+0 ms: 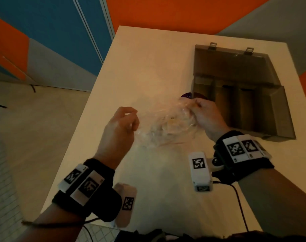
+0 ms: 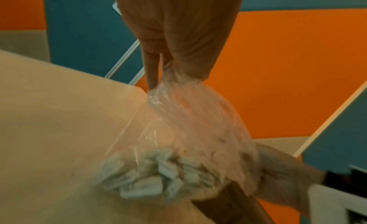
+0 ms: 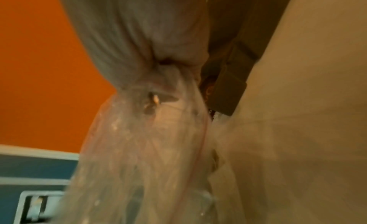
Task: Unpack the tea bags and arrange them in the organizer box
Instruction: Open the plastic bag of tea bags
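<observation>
Left hand (image 1: pixel 119 130) pinching one edge of clear plastic bag (image 1: pixel 163 126) of tea bags (image 2: pixel 151 178), held over white tabletop (image 1: pixel 148 67); right hand (image 1: pixel 205 114) gripping opposite edge; open smoky organizer box (image 1: pixel 244 95) just beyond, compartments showing

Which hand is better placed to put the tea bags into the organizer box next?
Probably the right hand: it is beside the open organizer box. The left hand is farther away. Both pinch the plastic bag of tea bags, so one must let go first.
</observation>
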`<control>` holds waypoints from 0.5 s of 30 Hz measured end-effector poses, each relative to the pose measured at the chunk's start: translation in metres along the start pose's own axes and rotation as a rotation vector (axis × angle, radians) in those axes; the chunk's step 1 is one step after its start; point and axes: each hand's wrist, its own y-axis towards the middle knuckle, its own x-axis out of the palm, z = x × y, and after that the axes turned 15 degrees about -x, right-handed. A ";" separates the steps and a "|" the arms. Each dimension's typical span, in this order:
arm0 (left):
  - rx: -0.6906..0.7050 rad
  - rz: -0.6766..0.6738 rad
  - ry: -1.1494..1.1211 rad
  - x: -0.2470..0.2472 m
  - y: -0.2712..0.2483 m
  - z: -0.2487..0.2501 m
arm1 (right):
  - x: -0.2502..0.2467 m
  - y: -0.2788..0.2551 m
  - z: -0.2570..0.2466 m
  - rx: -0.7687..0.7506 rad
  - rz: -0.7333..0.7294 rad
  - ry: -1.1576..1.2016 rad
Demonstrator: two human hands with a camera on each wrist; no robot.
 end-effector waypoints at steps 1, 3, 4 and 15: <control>-0.005 -0.007 0.019 -0.004 0.002 -0.003 | -0.002 -0.001 0.001 0.010 -0.006 0.013; -0.048 -0.006 0.077 -0.008 0.000 -0.004 | 0.000 -0.002 0.006 0.026 -0.018 0.001; -0.072 -0.008 0.101 -0.008 -0.002 -0.002 | 0.002 -0.001 0.008 0.016 -0.001 -0.039; -0.314 -0.217 -0.108 0.005 -0.008 0.020 | 0.024 -0.065 0.000 -0.608 -0.818 -0.915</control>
